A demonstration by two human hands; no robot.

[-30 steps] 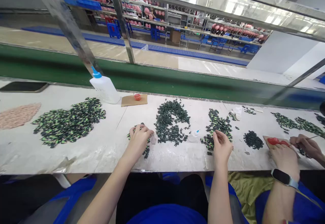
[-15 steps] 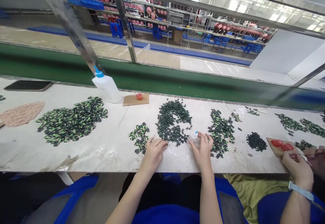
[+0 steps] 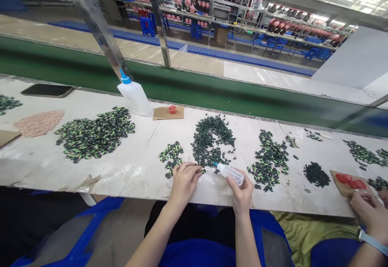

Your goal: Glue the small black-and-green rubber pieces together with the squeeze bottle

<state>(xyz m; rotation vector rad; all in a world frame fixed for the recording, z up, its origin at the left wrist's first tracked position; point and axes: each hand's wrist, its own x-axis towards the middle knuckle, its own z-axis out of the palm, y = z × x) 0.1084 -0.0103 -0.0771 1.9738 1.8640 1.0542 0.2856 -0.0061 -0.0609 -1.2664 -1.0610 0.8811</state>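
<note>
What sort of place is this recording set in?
Most likely a factory assembly line. A long white workbench runs beside a green conveyor belt, heaped with piles of small green parts. The right hand holds a small squeeze bottle, and a co-worker's hand works alongside.

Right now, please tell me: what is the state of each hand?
Left hand: closed, pinching a small dark green plastic piece.
Right hand: closed around a small clear plastic squeeze bottle.
</note>
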